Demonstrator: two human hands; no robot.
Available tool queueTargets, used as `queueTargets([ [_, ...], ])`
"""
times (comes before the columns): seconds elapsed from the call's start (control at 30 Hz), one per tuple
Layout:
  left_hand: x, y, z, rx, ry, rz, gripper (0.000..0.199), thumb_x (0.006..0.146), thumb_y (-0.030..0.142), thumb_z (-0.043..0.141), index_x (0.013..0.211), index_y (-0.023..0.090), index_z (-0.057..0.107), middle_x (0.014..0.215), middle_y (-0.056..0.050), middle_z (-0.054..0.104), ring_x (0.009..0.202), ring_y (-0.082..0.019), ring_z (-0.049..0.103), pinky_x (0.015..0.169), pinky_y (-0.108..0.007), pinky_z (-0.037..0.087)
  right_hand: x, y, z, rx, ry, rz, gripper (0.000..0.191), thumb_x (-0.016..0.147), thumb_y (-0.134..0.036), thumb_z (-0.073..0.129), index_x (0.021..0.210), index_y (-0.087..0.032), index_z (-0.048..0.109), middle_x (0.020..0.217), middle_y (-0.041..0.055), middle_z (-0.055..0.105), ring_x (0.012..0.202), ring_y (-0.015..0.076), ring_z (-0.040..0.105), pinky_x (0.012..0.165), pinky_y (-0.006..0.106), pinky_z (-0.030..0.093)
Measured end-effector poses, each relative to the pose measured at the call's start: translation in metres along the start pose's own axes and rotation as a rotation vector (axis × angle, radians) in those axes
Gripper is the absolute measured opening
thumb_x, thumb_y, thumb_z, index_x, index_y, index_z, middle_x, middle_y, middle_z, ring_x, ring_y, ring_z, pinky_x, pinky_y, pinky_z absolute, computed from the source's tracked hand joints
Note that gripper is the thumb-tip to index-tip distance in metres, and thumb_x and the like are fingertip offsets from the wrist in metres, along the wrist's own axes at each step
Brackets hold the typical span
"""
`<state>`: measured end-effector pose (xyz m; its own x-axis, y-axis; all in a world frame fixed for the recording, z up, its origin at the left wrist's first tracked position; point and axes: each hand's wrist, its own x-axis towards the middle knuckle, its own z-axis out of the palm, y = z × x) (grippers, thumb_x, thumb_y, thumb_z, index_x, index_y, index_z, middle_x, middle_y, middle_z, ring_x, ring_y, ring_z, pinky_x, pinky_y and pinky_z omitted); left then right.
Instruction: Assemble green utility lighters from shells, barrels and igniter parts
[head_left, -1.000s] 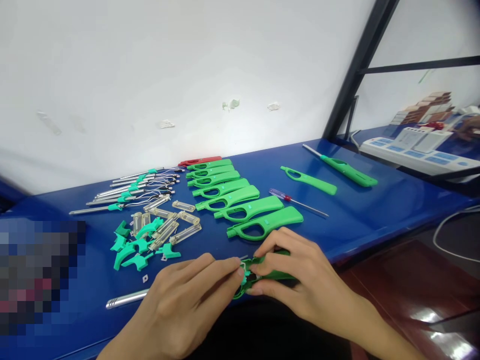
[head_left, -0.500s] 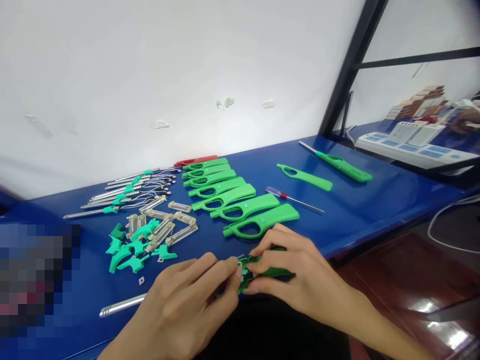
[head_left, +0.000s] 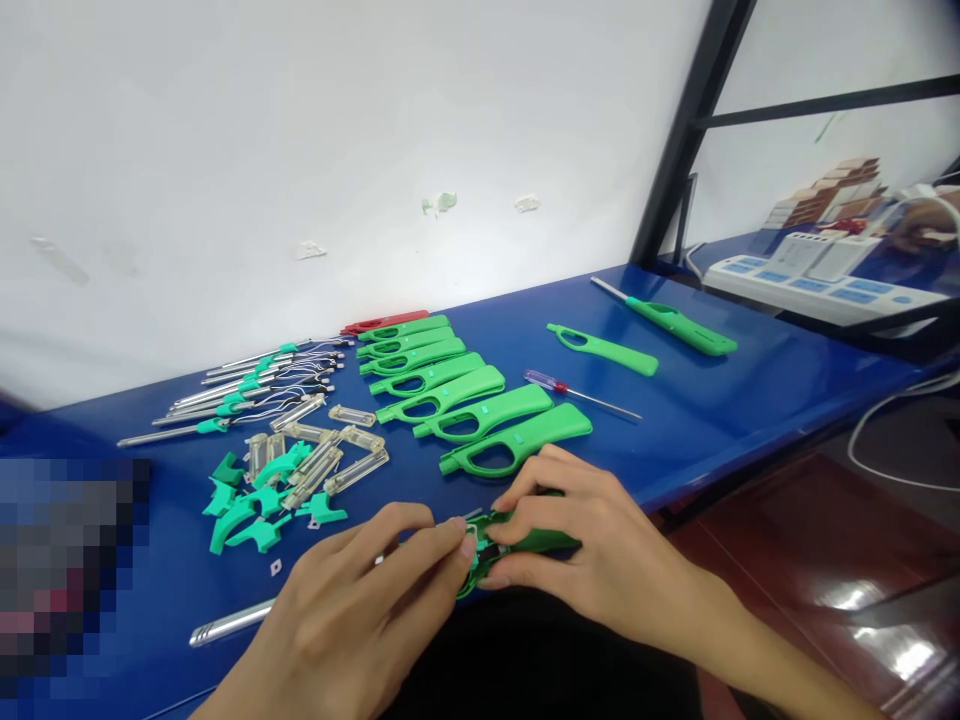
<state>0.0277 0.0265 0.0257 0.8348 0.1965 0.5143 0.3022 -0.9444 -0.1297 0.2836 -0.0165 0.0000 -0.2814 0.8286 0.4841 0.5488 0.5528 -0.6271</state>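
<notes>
At the table's front edge, both hands are closed on a green lighter shell (head_left: 551, 540) with small parts showing inside it. My left hand (head_left: 375, 600) pinches at its front part; the fingertips hide what they press there. My right hand (head_left: 592, 535) grips the shell behind that, thumb and fingers around its middle. A silver metal tube (head_left: 232, 622) sticks out to the left from under my left hand. Just beyond the hands lies a row of green lighter shells (head_left: 536, 435). Loose teal triggers (head_left: 259, 533) and clear plastic fuel tanks (head_left: 356, 470) are heaped to the left.
Metal lighter tubes with wires (head_left: 172, 431) lie at the back left. A screwdriver (head_left: 592, 398), a single green shell half (head_left: 611, 352) and a whole lighter (head_left: 675, 325) rest to the right. A black frame (head_left: 686, 150) and a white power strip (head_left: 825, 290) stand beyond.
The whole view has shifted slightly, so things on the table appear a little further left. Both hands keep hold of the lighter shell, with little visible change in their grip.
</notes>
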Motion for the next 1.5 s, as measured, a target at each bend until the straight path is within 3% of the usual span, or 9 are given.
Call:
queueTargets([
  [0.17, -0.001, 0.000, -0.005, -0.044, -0.027, -0.029, 0.042, 0.114, 0.011, 0.031, 0.133, 0.017, 0.069, 0.126, -0.008, 0.076, 0.114, -0.023, 0.065, 0.084, -0.032, 0.057, 0.000, 0.001, -0.001, -0.005, -0.002, 0.000, 0.018, 0.092, -0.041, 0.085, 0.090, -0.023, 0.082, 0.097, 0.0020, 0.075, 0.088, 0.0181, 0.066, 0.080, 0.033, 0.049],
  [0.33, -0.001, -0.005, -0.008, -0.165, -0.065, -0.056, 0.039, 0.116, 0.019, 0.034, 0.132, 0.018, 0.069, 0.121, -0.009, 0.077, 0.100, -0.021, 0.065, 0.080, -0.030, 0.058, 0.001, 0.001, -0.001, -0.006, -0.006, 0.006, 0.021, 0.095, -0.045, 0.081, 0.091, -0.024, 0.082, 0.098, 0.0032, 0.074, 0.089, 0.0192, 0.064, 0.078, 0.033, 0.049],
  [0.53, 0.001, -0.006, -0.010, -0.222, -0.047, -0.104, 0.035, 0.115, 0.014, 0.037, 0.127, 0.019, 0.070, 0.121, -0.009, 0.076, 0.111, -0.021, 0.064, 0.094, -0.030, 0.056, 0.002, 0.001, -0.001, 0.004, -0.008, 0.008, 0.021, 0.095, -0.045, 0.081, 0.090, -0.024, 0.082, 0.097, 0.0030, 0.074, 0.089, 0.0191, 0.064, 0.078, 0.033, 0.048],
  [0.7, 0.004, -0.008, -0.003, -0.260, -0.028, -0.126, 0.028, 0.115, 0.014, 0.044, 0.118, 0.021, 0.071, 0.114, -0.007, 0.075, 0.106, -0.019, 0.066, 0.088, -0.028, 0.056, 0.000, 0.001, -0.001, 0.008, -0.006, -0.001, 0.018, 0.093, -0.042, 0.083, 0.091, -0.024, 0.082, 0.098, 0.0023, 0.075, 0.089, 0.0181, 0.065, 0.079, 0.033, 0.048],
  [0.93, 0.005, -0.009, 0.003, -0.348, -0.062, -0.209, 0.026, 0.110, 0.012, 0.050, 0.110, 0.024, 0.073, 0.103, -0.004, 0.073, 0.080, -0.013, 0.063, 0.067, -0.021, 0.054, 0.001, 0.000, -0.001, -0.011, -0.002, 0.008, 0.012, 0.087, -0.035, 0.090, 0.089, -0.025, 0.083, 0.097, 0.0008, 0.075, 0.088, 0.0176, 0.066, 0.078, 0.032, 0.050],
  [1.2, 0.014, -0.004, -0.008, -0.342, -0.120, -0.230, 0.025, 0.108, 0.011, 0.054, 0.110, 0.025, 0.075, 0.099, -0.002, 0.071, 0.081, -0.014, 0.064, 0.070, -0.020, 0.056, 0.002, -0.001, -0.001, -0.007, -0.010, 0.014, 0.011, 0.086, -0.032, 0.091, 0.089, -0.025, 0.084, 0.096, 0.0013, 0.076, 0.089, 0.0182, 0.068, 0.078, 0.032, 0.050],
  [1.5, 0.003, -0.005, 0.003, -0.357, -0.102, -0.234, 0.025, 0.109, 0.010, 0.052, 0.104, 0.022, 0.073, 0.103, -0.003, 0.069, 0.084, -0.013, 0.062, 0.072, -0.022, 0.054, 0.002, -0.001, -0.001, 0.009, -0.019, 0.024, 0.012, 0.087, -0.034, 0.090, 0.088, -0.024, 0.083, 0.096, 0.0011, 0.076, 0.089, 0.0180, 0.069, 0.082, 0.033, 0.051],
])
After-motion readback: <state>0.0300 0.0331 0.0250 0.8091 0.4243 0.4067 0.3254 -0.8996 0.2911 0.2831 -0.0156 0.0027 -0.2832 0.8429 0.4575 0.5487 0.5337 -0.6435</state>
